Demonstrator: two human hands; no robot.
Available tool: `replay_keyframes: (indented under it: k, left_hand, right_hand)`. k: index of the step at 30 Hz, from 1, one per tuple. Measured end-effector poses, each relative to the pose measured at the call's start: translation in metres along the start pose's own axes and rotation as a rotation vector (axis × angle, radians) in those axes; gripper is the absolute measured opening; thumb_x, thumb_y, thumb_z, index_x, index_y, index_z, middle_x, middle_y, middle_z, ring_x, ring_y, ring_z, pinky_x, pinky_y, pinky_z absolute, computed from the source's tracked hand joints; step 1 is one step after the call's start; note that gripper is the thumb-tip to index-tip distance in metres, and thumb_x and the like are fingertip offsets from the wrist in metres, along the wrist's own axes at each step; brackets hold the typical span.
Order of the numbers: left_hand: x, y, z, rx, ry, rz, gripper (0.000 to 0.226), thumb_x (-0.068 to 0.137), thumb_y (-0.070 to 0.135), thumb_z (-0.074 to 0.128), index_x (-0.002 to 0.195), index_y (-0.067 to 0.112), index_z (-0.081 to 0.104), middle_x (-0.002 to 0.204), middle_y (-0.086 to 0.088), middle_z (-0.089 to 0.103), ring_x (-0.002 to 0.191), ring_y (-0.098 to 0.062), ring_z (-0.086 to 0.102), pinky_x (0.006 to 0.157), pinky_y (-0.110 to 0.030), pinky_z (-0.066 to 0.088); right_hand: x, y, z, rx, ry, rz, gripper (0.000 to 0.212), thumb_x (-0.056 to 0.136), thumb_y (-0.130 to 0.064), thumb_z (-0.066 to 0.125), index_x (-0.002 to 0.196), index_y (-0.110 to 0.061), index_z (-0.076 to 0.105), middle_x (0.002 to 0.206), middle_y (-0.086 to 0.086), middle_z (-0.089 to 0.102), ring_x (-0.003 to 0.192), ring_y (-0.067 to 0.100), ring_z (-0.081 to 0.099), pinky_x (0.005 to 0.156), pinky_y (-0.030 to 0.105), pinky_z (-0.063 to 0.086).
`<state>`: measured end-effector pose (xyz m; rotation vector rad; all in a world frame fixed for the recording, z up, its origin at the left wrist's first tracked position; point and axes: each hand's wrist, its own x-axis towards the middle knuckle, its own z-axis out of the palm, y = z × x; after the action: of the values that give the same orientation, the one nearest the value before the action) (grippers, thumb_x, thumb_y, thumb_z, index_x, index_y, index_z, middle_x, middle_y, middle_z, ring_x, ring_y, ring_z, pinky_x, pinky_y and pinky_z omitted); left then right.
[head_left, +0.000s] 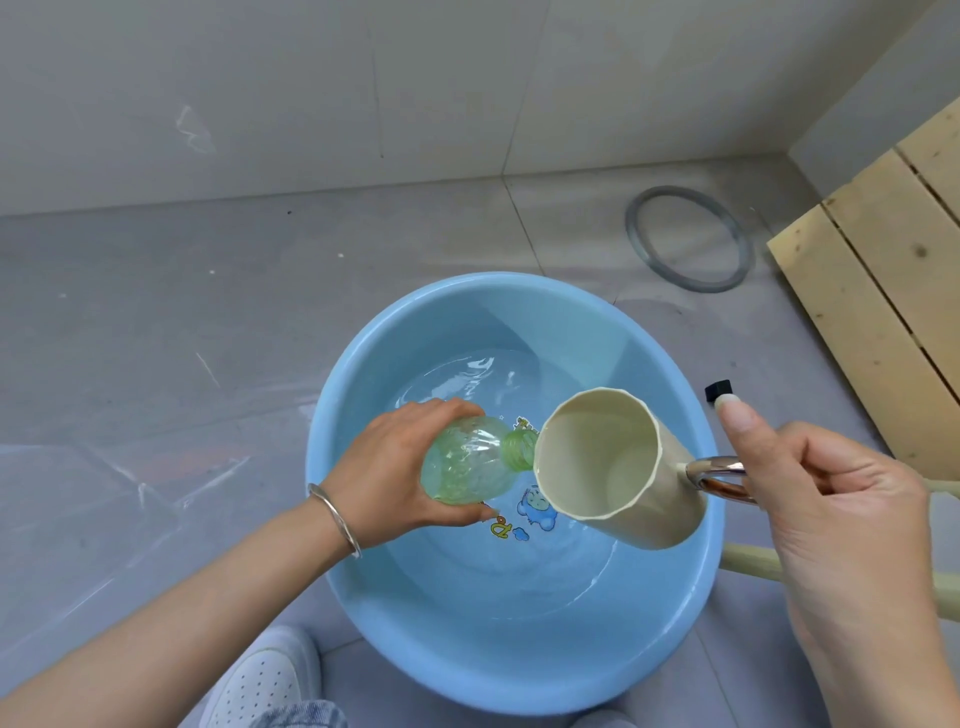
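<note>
Left of the basin (519, 670), the left arm reaches in over the rim with a bracelet (335, 514) at the wrist. A shoe (260, 675) sits on the floor just beside the basin's near-left wall. Above the water (519, 571) in the basin, the left hand (395, 462) wraps its fingers round the body of the green bottle (467, 462). The bottle lies almost level, uncapped, its mouth pointing right and meeting the rim of the cup (597, 457).

The cup hangs over the basin's right half, tipped on its side with its opening turned towards the bottle. At the basin's right rim, the right hand (852, 519) curls its fingers round the cup's metal handle (719, 475), thumb raised.

I judge the risk to be in the narrow bottle neck. If the cup tips quickly, most of the water will likely sheet past the small mouth, though the basin below should catch it. With the bottle this flat, whatever gets in could run straight back out. A wet grip on the thin plastic could also let the bottle slip into the water.

Beyond the basin to the right, a ring (635, 228) and a pallet (883, 291) lie on the floor.
</note>
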<state>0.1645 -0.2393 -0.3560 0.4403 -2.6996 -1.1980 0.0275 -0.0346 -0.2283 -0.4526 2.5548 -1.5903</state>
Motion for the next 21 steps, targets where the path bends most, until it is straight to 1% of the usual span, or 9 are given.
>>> replay_keyframes:
  k: [2, 4, 6, 7, 8, 9, 14, 18, 21]
  left_hand:
    - [0.000, -0.001, 0.001, 0.009, -0.009, -0.002, 0.075, 0.058, 0.075, 0.064, 0.119, 0.034, 0.049, 0.109, 0.013, 0.061, 0.098, -0.013, 0.057, 0.088, -0.035, 0.047]
    - [-0.001, -0.001, 0.001, 0.011, -0.017, -0.008, 0.076, 0.058, 0.075, 0.063, 0.119, 0.032, 0.050, 0.109, 0.013, 0.061, 0.098, -0.013, 0.057, 0.088, -0.035, 0.047]
    - [-0.001, -0.001, 0.001, 0.008, -0.023, -0.011, 0.076, 0.058, 0.074, 0.064, 0.119, 0.031, 0.050, 0.109, 0.012, 0.061, 0.098, -0.014, 0.057, 0.088, -0.036, 0.047]
    - [0.000, -0.001, 0.001, 0.009, -0.025, -0.012, 0.076, 0.058, 0.074, 0.064, 0.119, 0.031, 0.050, 0.108, 0.012, 0.061, 0.098, -0.014, 0.057, 0.088, -0.036, 0.047]
    - [0.000, -0.001, 0.001, 0.011, -0.026, -0.012, 0.075, 0.058, 0.074, 0.063, 0.119, 0.032, 0.050, 0.109, 0.012, 0.061, 0.098, -0.014, 0.057, 0.088, -0.036, 0.047]
    - [0.000, -0.001, 0.001, 0.013, -0.024, -0.013, 0.075, 0.058, 0.075, 0.063, 0.119, 0.032, 0.050, 0.109, 0.013, 0.061, 0.098, -0.013, 0.057, 0.088, -0.036, 0.047]
    - [-0.001, -0.003, 0.002, 0.020, -0.047, -0.024, 0.074, 0.058, 0.075, 0.063, 0.118, 0.033, 0.051, 0.106, 0.013, 0.061, 0.098, -0.014, 0.057, 0.088, -0.036, 0.046]
    - [-0.002, -0.002, 0.003, 0.011, -0.053, -0.023, 0.070, 0.058, 0.074, 0.064, 0.116, 0.039, 0.046, 0.106, 0.015, 0.060, 0.098, -0.012, 0.056, 0.088, -0.035, 0.046]
    - [-0.002, -0.002, 0.003, 0.009, -0.045, -0.019, 0.071, 0.058, 0.075, 0.064, 0.116, 0.038, 0.048, 0.106, 0.018, 0.060, 0.097, -0.009, 0.055, 0.087, -0.033, 0.046]
  right_hand:
    - [-0.001, -0.001, 0.000, -0.002, -0.005, -0.001, 0.061, 0.064, -0.060, 0.070, 0.046, -0.011, 0.038, 0.046, 0.015, 0.030, 0.049, 0.039, 0.042, 0.052, 0.023, 0.031]
    - [-0.001, -0.004, 0.001, -0.011, -0.012, 0.008, 0.061, 0.065, -0.058, 0.072, 0.047, -0.010, 0.038, 0.048, 0.023, 0.035, 0.054, 0.044, 0.053, 0.054, 0.026, 0.035]
    - [-0.002, -0.006, 0.001, -0.009, -0.009, 0.027, 0.060, 0.063, -0.057, 0.074, 0.047, -0.009, 0.040, 0.053, 0.027, 0.045, 0.059, 0.037, 0.064, 0.060, 0.033, 0.048]
    - [-0.003, -0.007, 0.001, -0.011, -0.009, 0.037, 0.061, 0.062, -0.057, 0.074, 0.047, -0.009, 0.041, 0.054, 0.027, 0.045, 0.061, 0.034, 0.066, 0.063, 0.045, 0.056]
    - [-0.004, -0.008, 0.000, -0.017, -0.012, 0.051, 0.063, 0.062, -0.060, 0.074, 0.048, -0.008, 0.041, 0.056, 0.029, 0.042, 0.061, 0.037, 0.064, 0.064, 0.058, 0.055]
    - [-0.005, -0.009, -0.001, -0.027, -0.016, 0.065, 0.065, 0.060, -0.063, 0.074, 0.049, -0.007, 0.042, 0.060, 0.033, 0.041, 0.063, 0.043, 0.061, 0.062, 0.066, 0.052]
    - [-0.005, -0.012, -0.004, -0.043, -0.028, 0.084, 0.064, 0.059, -0.065, 0.073, 0.050, -0.007, 0.047, 0.062, 0.038, 0.047, 0.068, 0.054, 0.053, 0.059, 0.069, 0.048]
    - [-0.006, -0.017, -0.004, -0.043, -0.028, 0.087, 0.069, 0.057, -0.070, 0.073, 0.049, -0.009, 0.044, 0.058, 0.035, 0.038, 0.067, 0.054, 0.050, 0.057, 0.070, 0.047]
    - [-0.006, -0.019, -0.006, -0.050, -0.042, 0.076, 0.072, 0.055, -0.075, 0.072, 0.050, -0.008, 0.046, 0.062, 0.038, 0.042, 0.066, 0.054, 0.049, 0.055, 0.071, 0.046]
